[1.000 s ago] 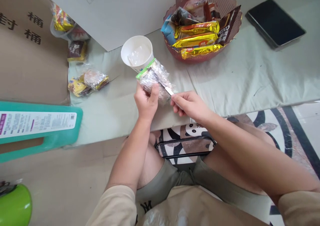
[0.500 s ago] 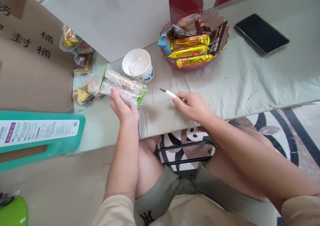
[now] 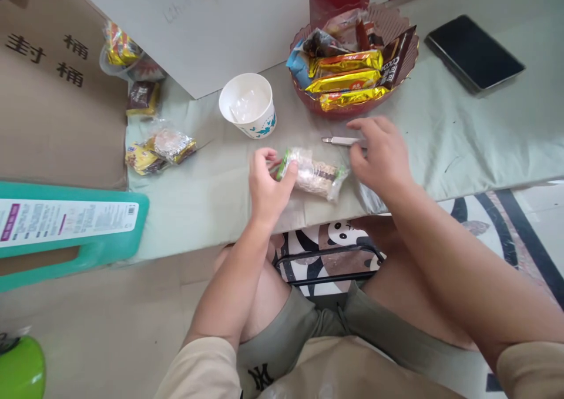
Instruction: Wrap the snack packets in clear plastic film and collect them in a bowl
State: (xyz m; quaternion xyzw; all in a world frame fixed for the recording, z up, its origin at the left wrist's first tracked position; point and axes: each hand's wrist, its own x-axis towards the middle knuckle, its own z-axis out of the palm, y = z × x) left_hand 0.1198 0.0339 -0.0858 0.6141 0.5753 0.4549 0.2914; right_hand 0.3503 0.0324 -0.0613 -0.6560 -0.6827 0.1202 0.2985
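Observation:
At the table's front edge, my left hand (image 3: 269, 187) grips the left end of a clear snack packet (image 3: 319, 175) with green trim, its thumb on top. Pale pieces and a dark strip show through the film. My right hand (image 3: 382, 155) is just right of the packet, thumb and forefinger apart around the rear end of a slim white-handled knife (image 3: 339, 141). The knife lies on the cloth, its tip pointing left. Under my right hand is a bit of shiny clear film (image 3: 371, 199).
A paper cup (image 3: 255, 117) with clear plastic inside stands behind the packet. Beyond the knife is a pink glass bowl (image 3: 317, 108) of wrapped snacks. A black phone (image 3: 476, 52) lies right, small wrapped snacks (image 3: 165, 146) left. A teal container (image 3: 127, 228) and cardboard box (image 3: 66, 128) border the left.
The snack packet has moved right and down toward the table edge with my left hand. My right hand has moved right and loosened from the knife, now lying on the cloth.

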